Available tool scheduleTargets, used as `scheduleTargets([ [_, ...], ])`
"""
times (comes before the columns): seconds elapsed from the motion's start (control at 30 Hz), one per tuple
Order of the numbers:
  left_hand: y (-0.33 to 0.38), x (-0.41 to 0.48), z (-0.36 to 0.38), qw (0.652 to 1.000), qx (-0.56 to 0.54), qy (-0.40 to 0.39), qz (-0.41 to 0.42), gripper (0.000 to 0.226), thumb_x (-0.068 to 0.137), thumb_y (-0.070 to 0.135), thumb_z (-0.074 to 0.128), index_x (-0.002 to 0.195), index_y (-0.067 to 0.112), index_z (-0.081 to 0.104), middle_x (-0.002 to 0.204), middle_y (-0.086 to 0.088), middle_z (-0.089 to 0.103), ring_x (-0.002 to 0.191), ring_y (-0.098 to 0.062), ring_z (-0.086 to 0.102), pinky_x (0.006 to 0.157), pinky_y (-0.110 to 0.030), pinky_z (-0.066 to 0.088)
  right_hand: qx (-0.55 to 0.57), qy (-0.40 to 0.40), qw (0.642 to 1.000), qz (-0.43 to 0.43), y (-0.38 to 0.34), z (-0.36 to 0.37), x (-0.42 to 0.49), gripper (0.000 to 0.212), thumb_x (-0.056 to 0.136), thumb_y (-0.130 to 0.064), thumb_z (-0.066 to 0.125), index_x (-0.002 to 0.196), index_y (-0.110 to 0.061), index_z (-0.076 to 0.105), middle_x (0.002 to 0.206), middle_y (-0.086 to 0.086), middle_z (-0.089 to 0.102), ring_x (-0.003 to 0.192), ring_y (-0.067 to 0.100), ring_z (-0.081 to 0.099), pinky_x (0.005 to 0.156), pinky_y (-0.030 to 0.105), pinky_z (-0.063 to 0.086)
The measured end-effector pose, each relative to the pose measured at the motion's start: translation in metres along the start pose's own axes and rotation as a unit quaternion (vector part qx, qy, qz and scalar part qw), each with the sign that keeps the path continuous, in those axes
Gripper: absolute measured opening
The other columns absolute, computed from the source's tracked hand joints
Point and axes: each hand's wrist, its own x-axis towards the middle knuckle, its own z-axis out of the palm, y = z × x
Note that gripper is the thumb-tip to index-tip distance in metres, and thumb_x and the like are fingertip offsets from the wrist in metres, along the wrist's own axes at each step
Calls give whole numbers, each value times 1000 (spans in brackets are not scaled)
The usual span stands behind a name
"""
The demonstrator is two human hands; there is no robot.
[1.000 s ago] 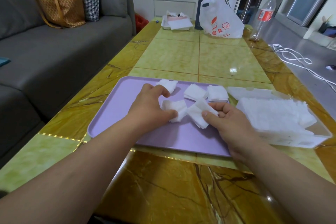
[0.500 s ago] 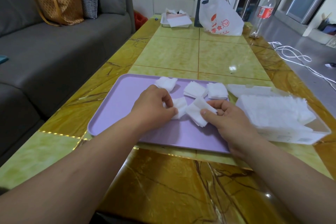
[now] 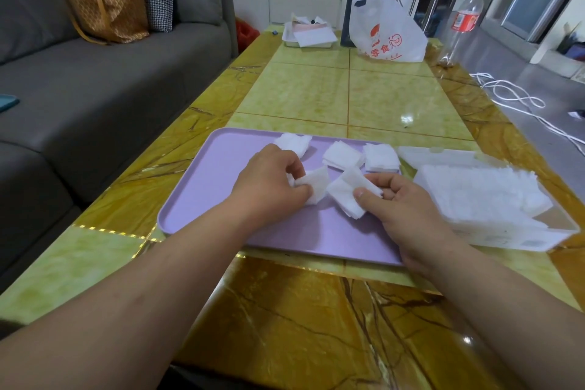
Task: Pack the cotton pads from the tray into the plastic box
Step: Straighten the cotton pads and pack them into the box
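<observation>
From the head camera, a flat lilac plastic tray lies on the glossy yellow-green marble-patterned surface. Both hands are over the tray's middle. The left hand has its fingers curled and pinches a small stack of white square cotton pads between thumb and fingertips. The right hand, just right of it, grips a second fanned stack of pads between thumb and curled fingers; the two stacks nearly meet. Three more loose stacks lie along the tray's far edge: one behind the left hand, one at the centre and one near the far right corner. Just beside the tray's right edge stands a clear rectangular plastic box, already well filled with white pads, its lid open at the far side. Well beyond the tray, at the surface's far end, are a white plastic shopping bag with red print and a clear bottle with a red label. A grey sofa runs to the tray's left.
</observation>
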Motion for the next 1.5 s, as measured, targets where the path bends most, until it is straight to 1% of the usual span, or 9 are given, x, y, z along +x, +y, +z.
scheduleTargets([
  [0.13,4,-9,-16,987,-158,17,2,11,82,18,76,81,21,67,78,-2,68,64,-8,56,57,-19,43,-3,9,1000,-11,1,0,1,18,90,-20,78,106,-23,70,97,-1,81,100,26,75,100,57,55],
  [0.27,19,-25,-28,929,-350,-116,34,12,88,-3,75,89,9,70,70,2,71,61,-7,61,55,-15,47,-16,-1,1000,-16,2,0,2,22,89,-11,77,108,-21,71,96,0,82,98,24,76,98,52,57],
  [0.53,16,-15,3,958,-260,-120,29,10,83,10,81,88,15,74,76,0,69,66,-9,59,66,-27,49,28,-72,997,-7,-4,-4,-6,25,88,3,73,106,-14,76,95,4,82,86,9,75,73,16,58],
  [0.9,11,-9,13,972,-209,-103,41,10,81,16,81,85,18,73,75,3,65,62,-6,53,65,-26,46,42,-77,996,28,-5,-2,-3,21,98,-21,67,113,-12,79,108,9,80,114,31,71,106,45,53],
  [1.07,14,-9,16,982,-171,-57,50,16,78,24,83,84,22,68,73,12,66,57,2,53,58,-15,43,17,-103,995,0,0,-3,-5,43,76,-20,87,116,-12,75,107,11,80,109,29,73,104,47,54],
  [1.2,1,0,6,995,-88,32,32,23,87,34,71,109,34,67,117,12,66,105,-9,60,89,-26,46,1,-32,999,-6,3,0,-3,31,86,-1,78,113,-14,74,101,8,81,103,28,75,96,43,57],
  [1.3,-13,4,3,999,1,-28,-30,55,88,47,61,140,31,55,139,2,58,134,-25,48,111,-45,40,-15,18,999,-32,-1,1,-5,29,89,-4,76,113,-20,72,104,1,80,100,17,74,91,32,58],
  [1.4,-15,3,-1,996,-24,-66,-56,69,79,53,61,144,33,52,117,11,63,121,-22,56,108,-45,44,-44,45,996,-57,-2,3,-7,30,91,-8,74,114,-26,69,109,-5,76,100,9,72,90,25,56],
  [1.5,-12,3,-7,987,-111,-89,-79,63,84,31,78,142,25,54,100,9,60,90,-10,61,83,-27,54,-83,61,992,-77,-5,2,-9,34,93,-9,71,120,-29,67,111,-11,73,101,3,69,90,21,55],
])
